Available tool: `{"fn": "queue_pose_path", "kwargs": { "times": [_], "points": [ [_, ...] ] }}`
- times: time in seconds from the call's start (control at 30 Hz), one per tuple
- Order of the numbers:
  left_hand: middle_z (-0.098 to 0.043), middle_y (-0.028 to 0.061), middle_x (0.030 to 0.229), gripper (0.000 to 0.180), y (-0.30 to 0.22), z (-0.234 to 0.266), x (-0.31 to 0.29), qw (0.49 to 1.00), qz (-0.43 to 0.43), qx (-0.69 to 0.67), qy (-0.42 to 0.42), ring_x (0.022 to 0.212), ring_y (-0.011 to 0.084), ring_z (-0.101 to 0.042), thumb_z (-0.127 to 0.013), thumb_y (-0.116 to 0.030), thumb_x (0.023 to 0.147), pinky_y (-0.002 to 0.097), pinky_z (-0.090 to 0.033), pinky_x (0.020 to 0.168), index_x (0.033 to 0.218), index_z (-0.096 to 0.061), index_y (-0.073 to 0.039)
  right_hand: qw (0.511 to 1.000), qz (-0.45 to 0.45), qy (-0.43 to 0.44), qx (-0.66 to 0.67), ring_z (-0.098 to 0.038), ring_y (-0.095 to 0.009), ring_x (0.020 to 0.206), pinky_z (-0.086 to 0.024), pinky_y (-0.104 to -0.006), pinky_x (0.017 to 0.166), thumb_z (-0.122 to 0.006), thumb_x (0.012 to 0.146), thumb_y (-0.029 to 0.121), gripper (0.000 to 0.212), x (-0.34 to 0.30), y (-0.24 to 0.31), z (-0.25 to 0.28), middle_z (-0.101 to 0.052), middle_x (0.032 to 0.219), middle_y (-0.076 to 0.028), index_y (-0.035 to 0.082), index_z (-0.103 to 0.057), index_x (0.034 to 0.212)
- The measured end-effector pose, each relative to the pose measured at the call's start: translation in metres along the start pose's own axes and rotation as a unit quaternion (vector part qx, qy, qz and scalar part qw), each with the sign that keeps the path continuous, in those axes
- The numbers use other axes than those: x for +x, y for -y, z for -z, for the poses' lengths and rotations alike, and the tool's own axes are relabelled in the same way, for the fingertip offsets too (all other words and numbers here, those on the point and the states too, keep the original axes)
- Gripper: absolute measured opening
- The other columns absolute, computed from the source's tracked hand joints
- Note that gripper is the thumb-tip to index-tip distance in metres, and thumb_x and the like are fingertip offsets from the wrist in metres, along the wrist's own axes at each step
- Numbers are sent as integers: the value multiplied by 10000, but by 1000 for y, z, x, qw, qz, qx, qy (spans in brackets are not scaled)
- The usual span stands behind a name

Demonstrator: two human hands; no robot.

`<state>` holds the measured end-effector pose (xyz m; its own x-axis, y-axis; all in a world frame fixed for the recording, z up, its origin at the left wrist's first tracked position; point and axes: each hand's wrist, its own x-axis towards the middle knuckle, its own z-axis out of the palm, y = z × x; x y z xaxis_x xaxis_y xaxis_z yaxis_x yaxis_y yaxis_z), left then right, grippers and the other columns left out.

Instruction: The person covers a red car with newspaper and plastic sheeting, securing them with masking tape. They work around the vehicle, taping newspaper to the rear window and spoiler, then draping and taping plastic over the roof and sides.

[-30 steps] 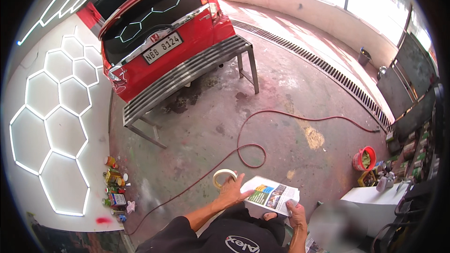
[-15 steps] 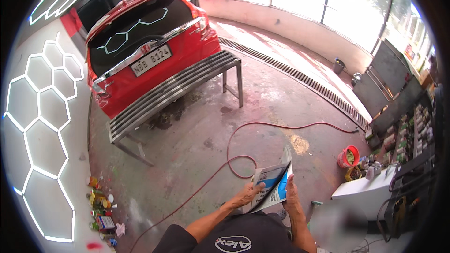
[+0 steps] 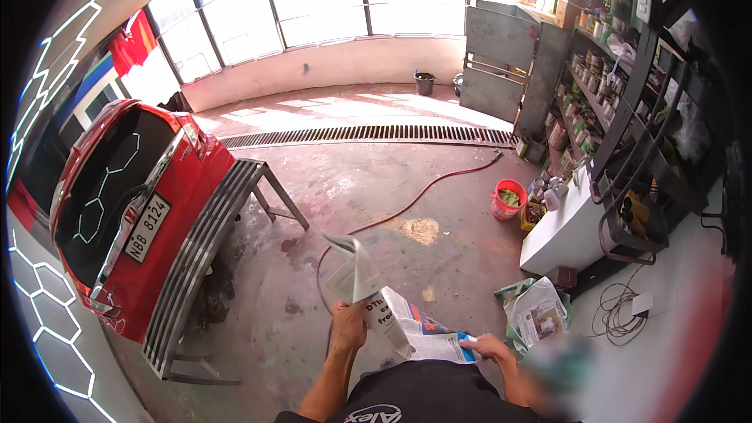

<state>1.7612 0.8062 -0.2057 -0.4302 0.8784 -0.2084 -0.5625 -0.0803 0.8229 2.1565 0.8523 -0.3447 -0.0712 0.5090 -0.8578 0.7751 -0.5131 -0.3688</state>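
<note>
At the far left stands a red car (image 3: 133, 211), its rear hatch facing the room, with a grey metal ramp (image 3: 205, 254) running along its near side on thin legs. The bare concrete floor (image 3: 329, 188) spreads to the right of it, stained in patches, and a red hose (image 3: 407, 205) snakes across it from the far right toward the near middle.

Near the bottom centre, the left hand (image 3: 347, 323) grips a folded newspaper (image 3: 376, 298) — fingers closed around the lower part of one sheet, which stands up and curls over at its top. The rest of the paper slopes down to the right, where the right hand (image 3: 487, 345) rests on its lower edge, fingers curled onto the page; whether they pinch it cannot be told.

Further right, more loose newspapers (image 3: 536, 313) lie in a heap on the floor, just beside a white cabinet (image 3: 560, 231). A small red bucket (image 3: 509, 198) sits on the floor at the cabinet's far end. Along the right wall — dark shelves (image 3: 627, 102) crowded with cans and bottles.
</note>
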Motion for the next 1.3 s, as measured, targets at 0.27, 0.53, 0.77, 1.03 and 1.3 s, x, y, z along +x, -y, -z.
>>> {"fn": "queue_pose_path", "kwargs": {
  "times": [0.27, 0.53, 0.77, 1.03, 1.3],
  "points": [
    [-813, 62, 1055, 190, -20, -122, -20, 953, -98, 199, 207, 899, 136, -748, -735, 6, 977, 313, -593, 791, 1154, -803, 14, 830, 469, 128, 271, -351, -358, 1593, -387, -495, 1255, -810, 856, 729, 1312, -81, 161, 98, -245, 1772, -235, 57, -111, 1740],
    [-684, 16, 797, 670, 62, -149, 12, 935, -116, 322, 89, 663, 100, -608, -482, -607, 1138, 274, -481, 595, 1029, -708, 14, 708, 418, 347, 452, -481, -263, 1466, -502, -552, 1114, -639, 988, 744, 973, -60, 177, 45, -453, 1644, -77, 161, -277, 1679],
    [-730, 101, 1050, 840, 71, -241, 2, 963, -79, 258, -11, 880, 154, -703, -394, -738, 1094, 319, -595, 771, 1306, -631, 39, 771, 369, 35, 518, -685, -116, 1049, -547, -306, 926, -682, 1093, 449, 448, -32, 138, 68, -773, 1132, -33, 47, -720, 1287],
    [-762, 127, 1112, 587, 111, -243, 45, 985, 51, 163, -9, 924, 207, -754, -668, -502, 1081, 355, -643, 824, 1306, -643, 39, 662, 156, -366, 635, -635, -160, 847, -532, -380, 788, -662, 1083, 459, 500, 89, -38, 122, -737, 931, -91, -37, -725, 1086],
    [-772, 33, 1060, 347, 91, -198, 43, 971, 93, 217, 26, 896, 107, -698, -675, -333, 1113, 301, -564, 814, 1208, -754, -9, 608, -226, -149, 747, -624, -403, 1184, -529, -637, 949, -542, 1010, 563, 684, 226, -459, 111, -637, 1426, -147, 190, -474, 1580]
  ]
}}
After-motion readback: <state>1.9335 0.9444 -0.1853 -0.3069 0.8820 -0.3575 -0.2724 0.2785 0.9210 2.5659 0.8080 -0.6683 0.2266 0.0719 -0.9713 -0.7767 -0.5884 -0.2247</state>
